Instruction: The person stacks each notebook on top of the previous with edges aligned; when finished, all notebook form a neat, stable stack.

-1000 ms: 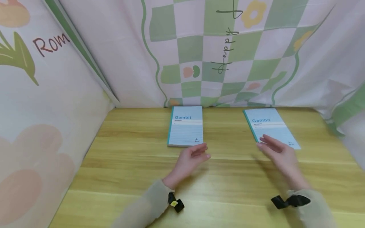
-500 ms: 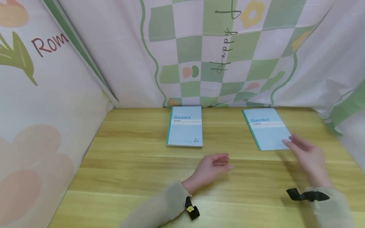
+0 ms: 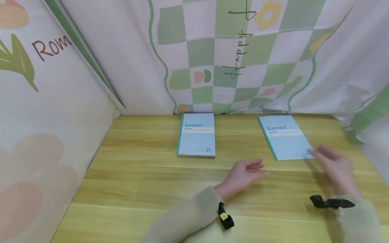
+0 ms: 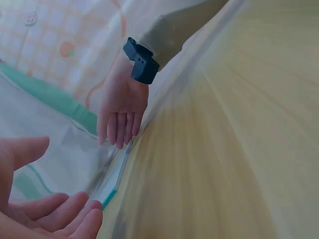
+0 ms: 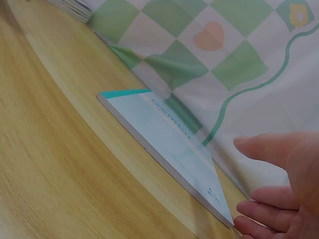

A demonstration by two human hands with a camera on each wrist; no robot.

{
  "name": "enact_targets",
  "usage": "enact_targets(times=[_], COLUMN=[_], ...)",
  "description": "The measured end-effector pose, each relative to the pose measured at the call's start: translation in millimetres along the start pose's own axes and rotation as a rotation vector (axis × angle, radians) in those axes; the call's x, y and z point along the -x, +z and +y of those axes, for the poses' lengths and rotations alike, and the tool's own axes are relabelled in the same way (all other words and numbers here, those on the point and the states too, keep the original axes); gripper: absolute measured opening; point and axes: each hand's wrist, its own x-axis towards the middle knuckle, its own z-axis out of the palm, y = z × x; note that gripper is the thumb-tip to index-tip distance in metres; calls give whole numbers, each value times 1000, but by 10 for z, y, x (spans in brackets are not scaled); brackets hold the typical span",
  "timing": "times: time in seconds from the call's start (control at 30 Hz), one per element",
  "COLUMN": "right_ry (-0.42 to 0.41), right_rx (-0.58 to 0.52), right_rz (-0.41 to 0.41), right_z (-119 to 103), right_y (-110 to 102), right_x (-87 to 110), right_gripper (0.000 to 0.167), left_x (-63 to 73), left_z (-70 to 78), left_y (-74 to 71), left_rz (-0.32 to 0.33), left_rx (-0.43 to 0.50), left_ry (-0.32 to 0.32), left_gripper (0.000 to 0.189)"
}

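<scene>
A light-blue notebook (image 3: 287,145) marked "Gambit" lies slanted at the right of the wooden table, its teal spine to the left. At its lower right corner is my right hand (image 3: 337,168), thumb and fingers apart and nothing held; the fingertips overlap that corner in the head view. In the right wrist view the notebook (image 5: 169,149) lies flat beyond the fingers (image 5: 269,211). My left hand (image 3: 243,175) hovers over the table between both notebooks' near sides, palm turned right, fingers loosely bent and holding nothing. The other Gambit notebook (image 3: 197,140) lies straight, left of centre.
A white and green checked curtain (image 3: 237,57) hangs along the table's back edge. Another printed curtain (image 3: 60,101) borders the left side. Page edges (image 5: 70,9) at the top left of the right wrist view look like several layers. Both wrists wear black straps (image 3: 225,217).
My left hand has moved right, away from the left notebook. My right hand has shifted right across the right notebook to its lower right corner. Both notebooks stay in place.
</scene>
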Motion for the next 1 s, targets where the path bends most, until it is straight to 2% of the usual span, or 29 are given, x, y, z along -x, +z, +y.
enact_targets(times=[0.23,0.37,0.5,0.7,0.87,1.0], right_ry=[-4,4,16,19,24,33], right_rx=[26,25,18,17,32,41], right_rz=[0,4,-13,-21,-29,-29], right_z=[-18,-46,-64,-44,-23,-29], right_y=[21,29,38,57,63,56], right_x=[-21,-15,-14,-24,-53,-80], right_gripper=[93,93,95,95,97,99], left_x=[-259,-396,-502,-606,-649,-669], left_z=[6,-23,-11,17,4,1], left_y=[218,333,367,384,451,494], left_rz=[126,159,167,147,149,146], left_rx=[75,121,129,109,106,100], left_ry=[-75,-119,-162,-201,-184,-144], left_gripper=[46,44,44,51,40,33])
